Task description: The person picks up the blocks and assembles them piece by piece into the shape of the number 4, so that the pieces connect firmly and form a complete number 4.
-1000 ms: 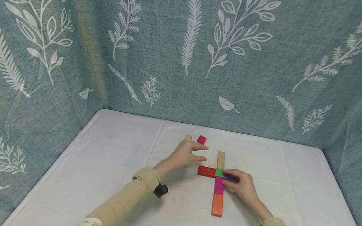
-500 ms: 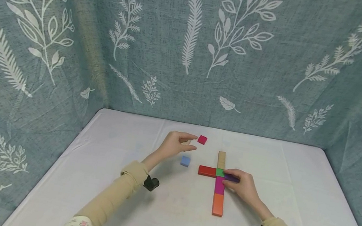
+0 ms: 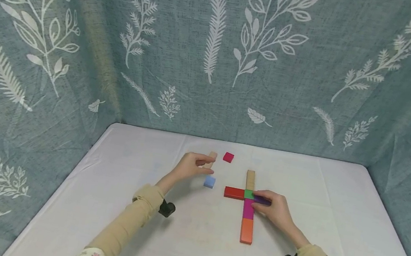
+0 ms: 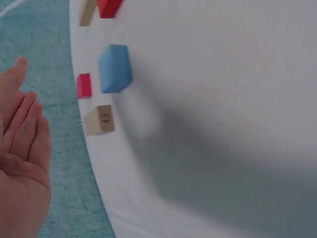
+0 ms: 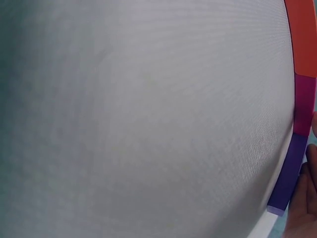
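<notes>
Over the white table, my left hand (image 3: 186,166) has its thumb and fingers spread apart beside a plain wooden block (image 3: 212,155) that they partly cover in the head view. The left wrist view shows those fingers (image 4: 33,134) apart from that wooden block (image 4: 100,120), marked with a number. A small blue block (image 3: 209,182) lies just below the fingertips. My right hand (image 3: 277,210) pinches a purple block (image 3: 265,201), which extends right from a green block (image 3: 249,194). Red (image 3: 234,193), magenta (image 3: 248,209) and tan (image 3: 250,180) blocks also meet at the green one.
An orange block (image 3: 247,231) continues the column below the magenta one. A small pinkish-red block (image 3: 228,157) lies near the far edge of the white table (image 3: 311,177). A patterned teal curtain (image 3: 179,42) hangs behind and at both sides.
My left hand has moved left, away from the cross of blocks, to the wooden block. The blue block, hidden at first, now shows on the table. My right hand has stayed in place.
</notes>
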### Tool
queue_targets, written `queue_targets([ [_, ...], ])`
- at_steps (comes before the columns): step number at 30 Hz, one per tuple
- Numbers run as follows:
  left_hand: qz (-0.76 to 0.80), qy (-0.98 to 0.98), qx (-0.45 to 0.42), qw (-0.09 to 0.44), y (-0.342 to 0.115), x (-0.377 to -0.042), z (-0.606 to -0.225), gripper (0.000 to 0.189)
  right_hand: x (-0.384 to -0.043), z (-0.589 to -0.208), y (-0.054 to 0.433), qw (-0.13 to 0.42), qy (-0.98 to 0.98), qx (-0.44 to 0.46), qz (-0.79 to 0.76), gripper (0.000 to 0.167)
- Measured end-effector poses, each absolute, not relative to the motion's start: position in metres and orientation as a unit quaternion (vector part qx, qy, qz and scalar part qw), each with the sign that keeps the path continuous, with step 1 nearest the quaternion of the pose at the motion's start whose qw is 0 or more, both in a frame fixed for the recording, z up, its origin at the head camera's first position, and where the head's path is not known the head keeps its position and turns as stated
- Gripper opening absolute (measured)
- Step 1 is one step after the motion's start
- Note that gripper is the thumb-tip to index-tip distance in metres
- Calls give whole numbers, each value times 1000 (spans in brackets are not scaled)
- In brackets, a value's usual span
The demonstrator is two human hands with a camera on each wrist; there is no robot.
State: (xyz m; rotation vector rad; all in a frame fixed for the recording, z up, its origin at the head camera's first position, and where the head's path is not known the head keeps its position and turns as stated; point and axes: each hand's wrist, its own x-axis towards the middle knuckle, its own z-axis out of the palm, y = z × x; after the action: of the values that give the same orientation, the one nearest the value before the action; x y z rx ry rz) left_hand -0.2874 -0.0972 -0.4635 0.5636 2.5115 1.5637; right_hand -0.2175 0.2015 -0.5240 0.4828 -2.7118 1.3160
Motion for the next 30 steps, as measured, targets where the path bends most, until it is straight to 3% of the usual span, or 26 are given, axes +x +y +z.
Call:
queue_targets([
  [15, 466, 859, 191, 93, -103, -285, -499, 38, -218, -524, 202, 49, -886, 166, 429, 37],
  [30, 433, 875, 208, 62, -102, -284, -516, 38, -218, -524, 201, 50, -886, 165, 431, 37],
])
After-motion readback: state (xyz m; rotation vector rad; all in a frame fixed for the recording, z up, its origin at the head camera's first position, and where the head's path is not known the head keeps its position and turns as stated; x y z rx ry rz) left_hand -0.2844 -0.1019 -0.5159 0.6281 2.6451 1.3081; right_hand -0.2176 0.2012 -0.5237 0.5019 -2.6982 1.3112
